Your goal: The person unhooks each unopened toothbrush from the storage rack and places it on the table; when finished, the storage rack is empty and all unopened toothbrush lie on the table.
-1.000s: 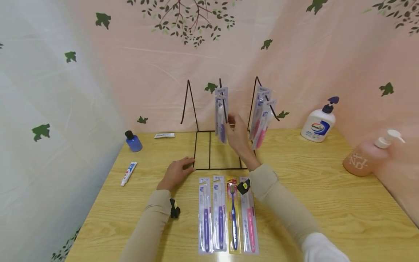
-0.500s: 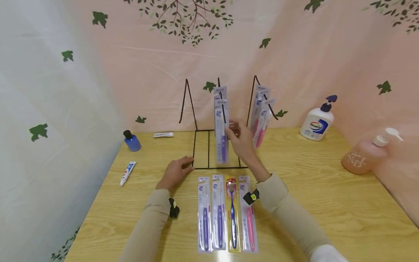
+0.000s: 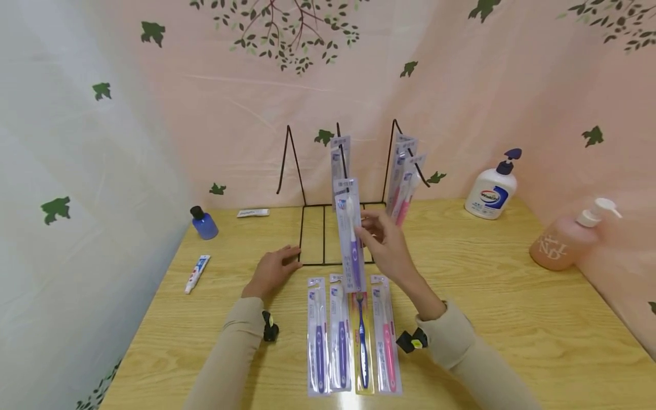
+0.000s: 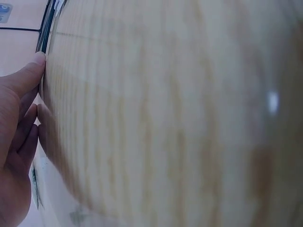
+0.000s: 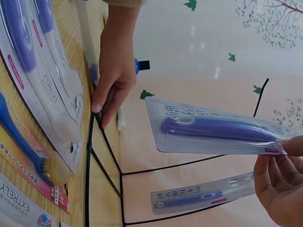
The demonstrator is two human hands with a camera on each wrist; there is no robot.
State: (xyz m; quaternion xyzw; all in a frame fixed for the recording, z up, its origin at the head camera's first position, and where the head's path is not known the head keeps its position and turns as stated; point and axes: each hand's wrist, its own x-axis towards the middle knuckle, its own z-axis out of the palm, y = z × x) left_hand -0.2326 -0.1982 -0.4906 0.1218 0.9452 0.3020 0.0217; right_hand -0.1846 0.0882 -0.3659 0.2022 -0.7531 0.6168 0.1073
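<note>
My right hand pinches the edge of a packaged purple toothbrush between thumb and fingers. The pack is upright in front of the black wire rack, its top overlapping the middle hook's tip in the head view. Behind it another packaged purple toothbrush hangs on that hook. Packaged pink toothbrushes hang on the right hook. My left hand touches the rack's front left corner, fingertips at the base wire; the left wrist view shows this hand at the left edge.
Before the rack lie two purple toothbrush packs, a blue toothbrush on yellow card and a pink one. A blue bottle and toothpaste tubes are left; a white pump bottle and a pink one right.
My right hand has drawn the purple toothbrush pack forward and down along the middle hook, toward me. My left hand has stayed at the rack's corner.
</note>
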